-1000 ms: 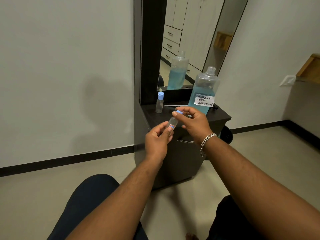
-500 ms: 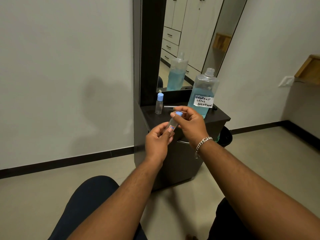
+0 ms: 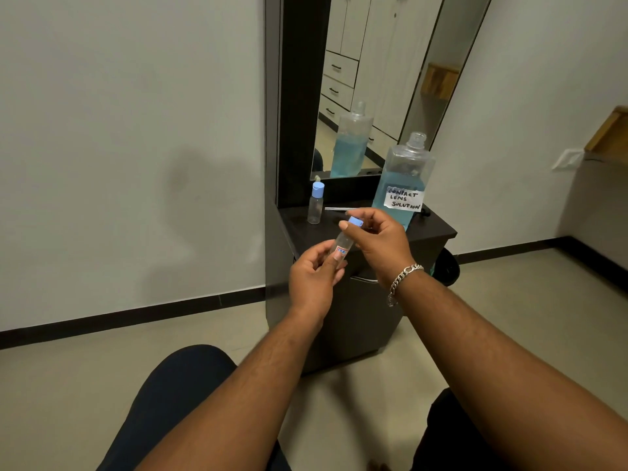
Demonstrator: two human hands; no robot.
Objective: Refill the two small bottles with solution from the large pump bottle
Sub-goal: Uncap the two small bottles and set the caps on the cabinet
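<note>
Left hand (image 3: 314,271) grips a small bottle (image 3: 341,245) while right hand (image 3: 380,239) pinches its blue cap (image 3: 355,221); beyond them stands a large bottle (image 3: 402,185).

I count two small bottles: one (image 3: 341,247) in my hands at mid-frame, one (image 3: 316,208) standing upper centre. One large bottle (image 3: 402,185), one mirror (image 3: 390,79), one cabinet (image 3: 356,300), one bracelet (image 3: 402,277).
</note>
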